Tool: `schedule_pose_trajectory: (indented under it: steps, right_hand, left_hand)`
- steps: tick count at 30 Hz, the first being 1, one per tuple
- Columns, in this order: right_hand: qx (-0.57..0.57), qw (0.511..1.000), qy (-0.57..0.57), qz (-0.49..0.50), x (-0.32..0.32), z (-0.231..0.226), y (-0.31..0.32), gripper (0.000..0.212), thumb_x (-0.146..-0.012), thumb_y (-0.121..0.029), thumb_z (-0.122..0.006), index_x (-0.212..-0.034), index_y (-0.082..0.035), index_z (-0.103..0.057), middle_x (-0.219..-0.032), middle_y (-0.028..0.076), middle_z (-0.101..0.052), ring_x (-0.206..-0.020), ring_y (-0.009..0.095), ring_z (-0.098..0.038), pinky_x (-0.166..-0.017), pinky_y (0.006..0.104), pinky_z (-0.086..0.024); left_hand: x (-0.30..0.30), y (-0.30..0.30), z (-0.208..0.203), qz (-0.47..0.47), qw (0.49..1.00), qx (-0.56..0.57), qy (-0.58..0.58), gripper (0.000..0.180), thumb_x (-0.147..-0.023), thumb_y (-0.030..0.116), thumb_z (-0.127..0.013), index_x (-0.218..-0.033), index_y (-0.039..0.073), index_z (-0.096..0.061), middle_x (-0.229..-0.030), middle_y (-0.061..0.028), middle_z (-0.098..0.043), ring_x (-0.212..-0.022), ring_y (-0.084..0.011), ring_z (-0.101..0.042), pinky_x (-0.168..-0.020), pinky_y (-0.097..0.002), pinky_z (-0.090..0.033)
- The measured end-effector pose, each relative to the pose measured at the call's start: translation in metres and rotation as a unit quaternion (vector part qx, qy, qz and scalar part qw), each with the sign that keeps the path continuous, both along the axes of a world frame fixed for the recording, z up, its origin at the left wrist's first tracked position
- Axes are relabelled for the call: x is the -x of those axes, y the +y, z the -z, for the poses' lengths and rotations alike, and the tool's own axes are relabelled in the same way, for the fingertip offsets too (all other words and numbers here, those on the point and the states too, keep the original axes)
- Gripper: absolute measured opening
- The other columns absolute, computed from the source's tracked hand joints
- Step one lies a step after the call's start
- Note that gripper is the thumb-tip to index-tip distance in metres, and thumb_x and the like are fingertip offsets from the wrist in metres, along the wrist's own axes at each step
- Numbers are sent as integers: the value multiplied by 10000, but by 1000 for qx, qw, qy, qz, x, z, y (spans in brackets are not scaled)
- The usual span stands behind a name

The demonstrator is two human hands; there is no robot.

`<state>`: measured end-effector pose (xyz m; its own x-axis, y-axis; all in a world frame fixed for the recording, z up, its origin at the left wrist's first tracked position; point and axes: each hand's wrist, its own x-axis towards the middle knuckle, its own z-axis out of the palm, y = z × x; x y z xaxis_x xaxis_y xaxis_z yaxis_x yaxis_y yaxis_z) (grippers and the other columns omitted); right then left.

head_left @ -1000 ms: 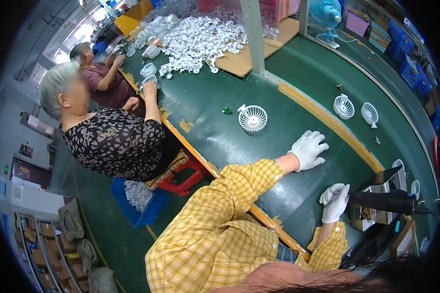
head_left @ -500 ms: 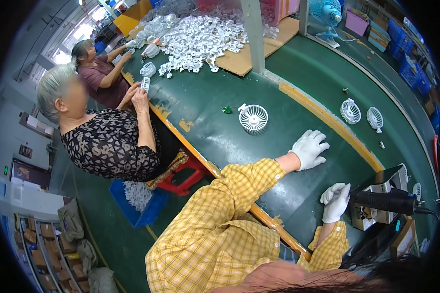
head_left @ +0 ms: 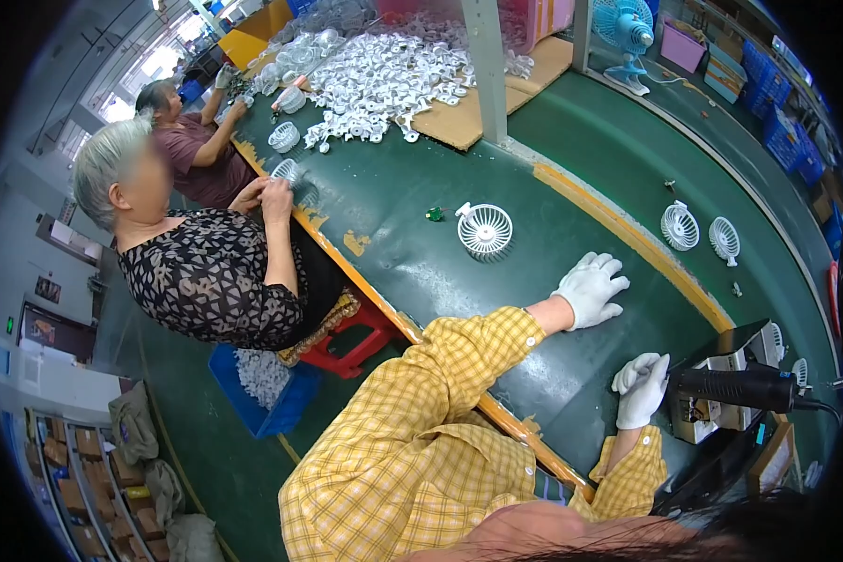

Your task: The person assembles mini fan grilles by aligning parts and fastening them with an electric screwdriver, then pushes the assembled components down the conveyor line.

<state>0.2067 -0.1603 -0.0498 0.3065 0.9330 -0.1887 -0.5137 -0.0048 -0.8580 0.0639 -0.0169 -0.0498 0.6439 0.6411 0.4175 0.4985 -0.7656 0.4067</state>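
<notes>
Both my hands wear white gloves. My left hand rests palm down on the green worktable, fingers spread, holding nothing. Beyond it lies a round white slatted fan cover, with a small green part to its left. My right hand is loosely curled near the table's front edge, with nothing showing in its fingers. Just right of it is a black cylindrical tool with a cord, in front of a metal box-like fixture; it stands apart from the hand.
Beyond a yellow-edged strip, a green belt carries white fan covers. White plastic parts are heaped on cardboard near a metal post. Two co-workers sit at the left edge. A blue crate stands on the floor.
The fan covers on the far belt have shifted slightly right and toward me. The nearer co-worker has turned the white cover; the farther one has raised a gloved hand. My hands have barely moved.
</notes>
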Motion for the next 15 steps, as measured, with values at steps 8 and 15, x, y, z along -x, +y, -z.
schedule_pose_trajectory:
  steps: [8, 15]
  right_hand:
    - [3, 1000, -2, 3, 0, 0, -2, 455, -979, -429, -301, -734, -77, -453, -472, 26, -370, -376, 134, -319, -390, 274, -298]
    - [3, 1000, -6, 8, 1, -1, -2, 458, -982, -424, -293, -732, -73, -449, -470, 28, -367, -375, 136, -318, -390, 274, -299]
  left_hand:
    - [-1, -2, 1, 1, 1000, 0, 6, 417, -688, 276, -698, -1051, 100, -591, -1103, -137, -513, -1114, -321, -447, -977, -447, -341]
    - [-1, -1, 2, 1, 1000, 1, 0, 419, -684, 275, -704, -1049, 100, -592, -1107, -136, -515, -1114, -323, -448, -980, -445, -339]
